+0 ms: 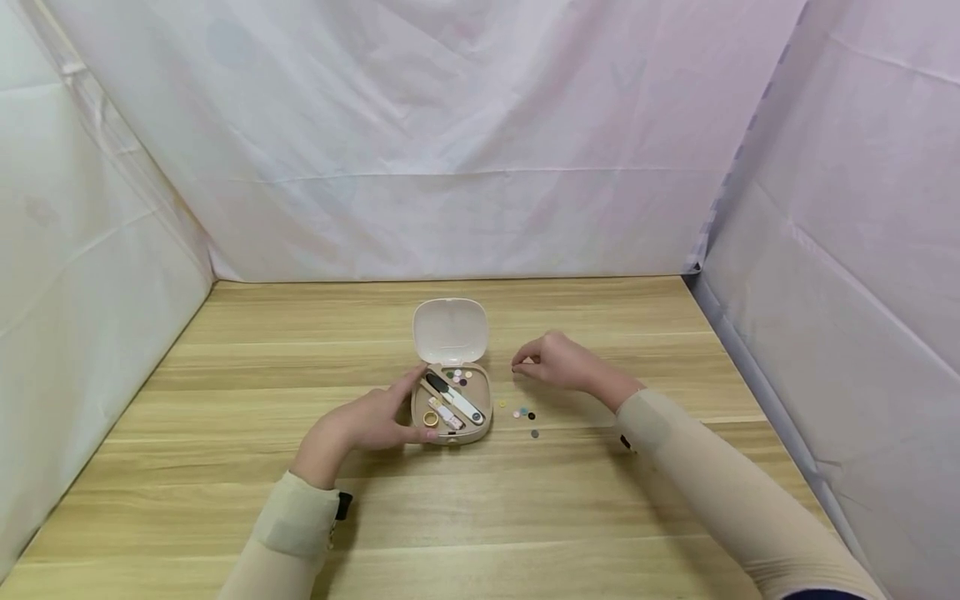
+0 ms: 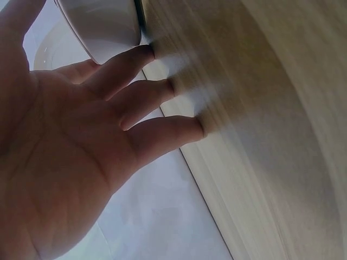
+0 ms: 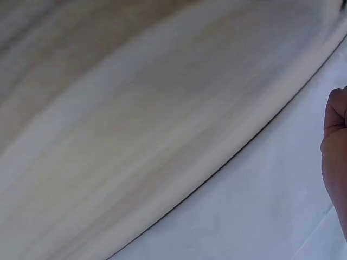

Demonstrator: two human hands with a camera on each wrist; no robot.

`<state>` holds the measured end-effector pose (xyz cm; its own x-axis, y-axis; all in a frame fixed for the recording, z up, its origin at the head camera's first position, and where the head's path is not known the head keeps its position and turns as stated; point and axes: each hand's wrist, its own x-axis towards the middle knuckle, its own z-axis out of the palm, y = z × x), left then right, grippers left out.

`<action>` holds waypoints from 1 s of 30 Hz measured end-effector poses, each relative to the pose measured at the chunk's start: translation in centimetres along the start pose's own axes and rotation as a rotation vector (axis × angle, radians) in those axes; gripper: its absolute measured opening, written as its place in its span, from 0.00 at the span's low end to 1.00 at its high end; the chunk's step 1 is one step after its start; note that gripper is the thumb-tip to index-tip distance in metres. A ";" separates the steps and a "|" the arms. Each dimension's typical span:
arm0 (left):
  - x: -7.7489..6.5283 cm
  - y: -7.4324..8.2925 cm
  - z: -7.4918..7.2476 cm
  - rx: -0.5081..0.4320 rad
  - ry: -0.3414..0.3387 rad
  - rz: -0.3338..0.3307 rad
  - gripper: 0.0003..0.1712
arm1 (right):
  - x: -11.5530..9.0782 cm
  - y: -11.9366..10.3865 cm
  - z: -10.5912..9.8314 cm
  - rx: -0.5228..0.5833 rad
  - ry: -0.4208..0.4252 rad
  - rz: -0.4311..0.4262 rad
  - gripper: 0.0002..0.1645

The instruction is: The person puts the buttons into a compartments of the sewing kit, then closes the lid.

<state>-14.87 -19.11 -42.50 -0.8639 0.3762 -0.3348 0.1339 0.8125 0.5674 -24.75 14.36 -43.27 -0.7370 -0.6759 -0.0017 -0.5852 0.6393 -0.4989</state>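
A small beige sewing box [image 1: 489, 404] stands on the table with its lid [image 1: 450, 331] raised at the back. My left hand [image 1: 367, 419] holds the box from the left, thumb at the front and fingers along the left side. Inside lie several buttons [image 1: 458, 374] in the back compartment, a black-and-white long tool [image 1: 465, 406], a gold ring-shaped thimble [image 1: 431, 419] and a folded white printed strip [image 1: 446, 413]. To the right of the box, my right hand [image 1: 564, 363] pinches a tiny dark button [image 1: 514, 370], mostly hidden by the fingertips.
Several loose buttons lie on the wooden table [image 1: 600, 517] right of the box, among them a yellow button [image 1: 502, 404], a black button [image 1: 532, 416] and a grey button [image 1: 535, 433]. White cloth [image 1: 450, 208] hangs behind and on both sides.
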 end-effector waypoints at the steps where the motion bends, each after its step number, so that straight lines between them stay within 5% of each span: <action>1: 0.0 0.0 0.0 -0.003 -0.002 -0.001 0.70 | 0.1 -0.1 -0.2 0.004 0.004 -0.003 0.08; 16: 0.1 0.0 -0.2 -0.030 -0.010 0.013 0.67 | 2.6 -3.8 -0.4 0.074 -0.023 -0.068 0.09; 30: 0.7 0.2 -0.1 -0.013 -0.012 0.022 0.67 | 3.5 -4.1 0.5 -0.039 -0.066 -0.104 0.08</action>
<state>-15.48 -18.69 -42.53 -0.8552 0.3989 -0.3309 0.1460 0.7980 0.5847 -24.77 9.23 -41.68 -0.6484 -0.7612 -0.0088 -0.6712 0.5771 -0.4653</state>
